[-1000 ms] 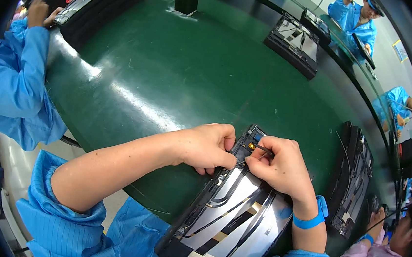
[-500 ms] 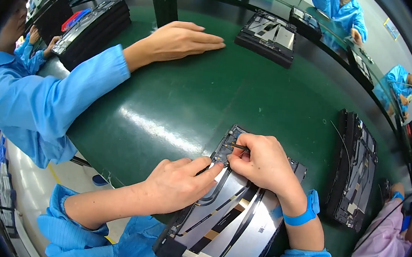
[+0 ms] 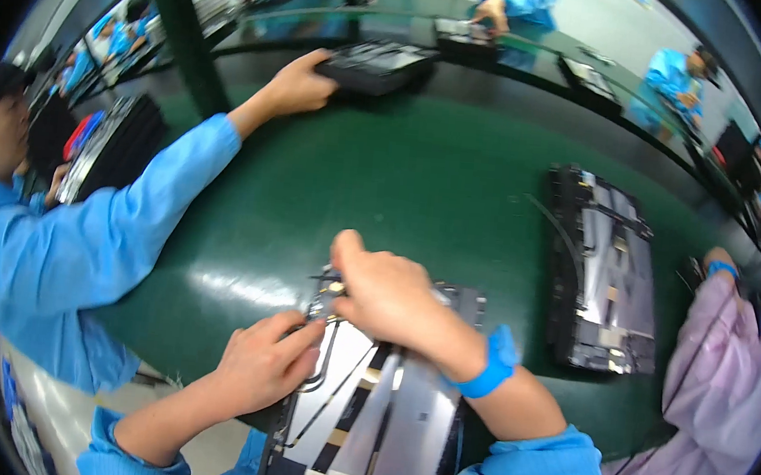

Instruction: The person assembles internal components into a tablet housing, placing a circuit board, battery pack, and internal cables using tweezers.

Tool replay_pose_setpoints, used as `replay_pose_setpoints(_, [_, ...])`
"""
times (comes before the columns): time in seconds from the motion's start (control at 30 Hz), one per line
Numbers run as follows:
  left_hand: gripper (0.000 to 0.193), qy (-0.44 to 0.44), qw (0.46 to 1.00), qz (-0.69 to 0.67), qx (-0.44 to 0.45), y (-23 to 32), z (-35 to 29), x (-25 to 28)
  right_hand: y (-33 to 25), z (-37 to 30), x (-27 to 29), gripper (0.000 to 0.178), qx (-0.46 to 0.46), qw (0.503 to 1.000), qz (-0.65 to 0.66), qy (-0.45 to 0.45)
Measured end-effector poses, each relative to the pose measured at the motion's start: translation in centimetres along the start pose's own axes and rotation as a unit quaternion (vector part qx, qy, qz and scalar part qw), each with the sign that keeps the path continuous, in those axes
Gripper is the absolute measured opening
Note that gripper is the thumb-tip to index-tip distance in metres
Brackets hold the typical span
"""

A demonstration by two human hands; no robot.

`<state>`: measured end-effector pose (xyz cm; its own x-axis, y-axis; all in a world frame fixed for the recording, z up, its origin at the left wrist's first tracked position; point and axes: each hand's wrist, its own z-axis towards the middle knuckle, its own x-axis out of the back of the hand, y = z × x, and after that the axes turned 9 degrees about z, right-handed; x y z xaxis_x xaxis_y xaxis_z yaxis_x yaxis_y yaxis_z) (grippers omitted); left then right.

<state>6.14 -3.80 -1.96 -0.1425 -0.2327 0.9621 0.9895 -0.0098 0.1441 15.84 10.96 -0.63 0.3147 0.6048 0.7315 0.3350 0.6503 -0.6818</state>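
Note:
A black-framed panel (image 3: 424,413) with a silver plate and dark ribbon cables lies before me, its near end at the bottom of the view. My left hand (image 3: 265,363) bends its fingers over the panel's upper left edge, fingertips pressed together on the frame. Over the far end of the panel, my right hand (image 3: 389,297) is closed round a thin dark pointed tool. Only a small part of that tool shows left of the fingers; the rest is hidden by the hand. A blue band circles my right wrist.
A stack of similar panels (image 3: 613,267) stands on the green table (image 3: 459,172) at right, a thin cable beside it. At left, a co-worker's hand (image 3: 303,86) grips another dark stack (image 3: 378,64). More panels (image 3: 117,147) stand behind that arm. Someone in pink sits at right.
My view has turned, shifting the scene. The co-worker's hand, earlier flat on the table, now grips the dark stack. My right hand has lifted its fingers and turned; my left fingers are more bent.

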Motion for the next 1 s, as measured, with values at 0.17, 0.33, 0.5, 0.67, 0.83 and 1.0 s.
replay_pose_setpoints(0.17, [0.049, -0.055, 0.961, -0.216, 0.161, 0.2, -1.4, 0.3, -3.0, -4.3, 4.1, 0.025, 0.029, 0.985, 0.0, 0.167])
replay_pose_setpoints(0.33, [0.093, -0.018, 0.936, -0.331, 0.116, 0.1, -8.6, 0.1, 0.7, -10.3, 3.3, 0.019, -0.038, 0.985, -0.144, 0.092])
replay_pose_setpoints(0.5, [0.117, -0.132, 0.989, -0.067, 0.026, 3.6, -12.2, 1.7, 1.0, -16.3, 3.7, 0.028, -0.116, 0.983, -0.018, -0.138])
replay_pose_setpoints(0.67, [0.104, 0.03, 0.999, 0.02, 0.03, 2.9, -13.1, -0.8, -0.1, -15.1, 1.4, 0.034, -0.152, 0.959, 0.056, -0.231])
replay_pose_setpoints(0.83, [0.097, -0.005, 0.989, -0.035, 0.141, -1.9, -10.5, 0.6, 0.0, -8.5, -0.9, 0.034, -0.103, 0.981, 0.104, -0.127])
replay_pose_setpoints(1.0, [0.097, 0.128, 0.958, -0.023, 0.254, -11.0, -12.7, 0.5, -2.8, 3.8, -5.7, 0.038, -0.011, 0.99, 0.091, -0.104])
